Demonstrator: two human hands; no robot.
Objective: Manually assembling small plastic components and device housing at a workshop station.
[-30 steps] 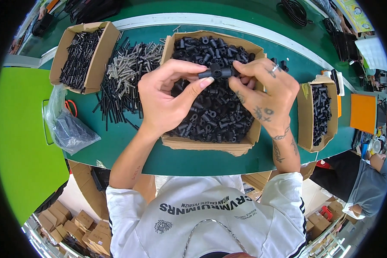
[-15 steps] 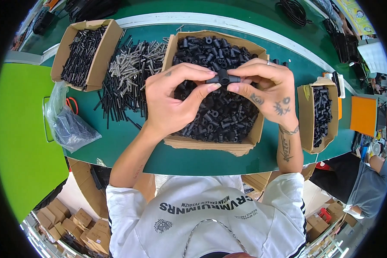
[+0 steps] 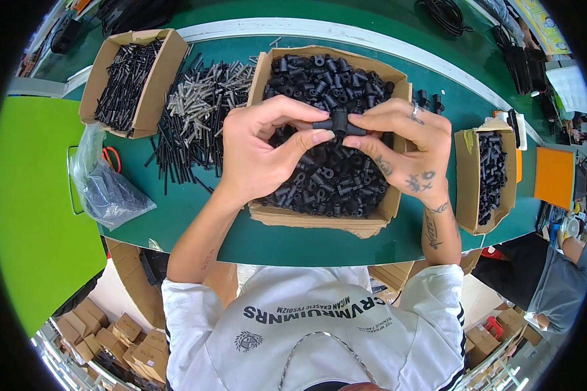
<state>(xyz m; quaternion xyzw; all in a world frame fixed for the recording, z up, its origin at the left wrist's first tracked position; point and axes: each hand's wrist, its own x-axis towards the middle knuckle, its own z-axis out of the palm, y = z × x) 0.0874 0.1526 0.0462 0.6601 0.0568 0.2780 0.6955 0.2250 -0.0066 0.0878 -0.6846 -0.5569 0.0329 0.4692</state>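
Between my two hands is a black T-shaped plastic fitting point(image 3: 340, 121), held level above a cardboard box point(image 3: 319, 222) heaped with similar black fittings point(image 3: 332, 189). My left hand point(image 3: 264, 153) pinches its left arm between thumb and forefinger. At the other end, my right hand point(image 3: 411, 146) grips the right arm with thumb and fingertips. Whether the fitting is one piece or several joined pieces cannot be made out.
Left of the box lie loose black rods and silver screws point(image 3: 199, 117). Beyond them stands a box of dark rods point(image 3: 127, 85), with a clear plastic bag point(image 3: 107, 195) nearer. At right is a smaller box of black parts point(image 3: 492, 176). A co-worker's arm point(image 3: 571, 260) shows far right.
The fitting has turned between my fingers, its round opening no longer facing up as before. My right fingers have shifted their hold slightly; my left hand has hardly moved.
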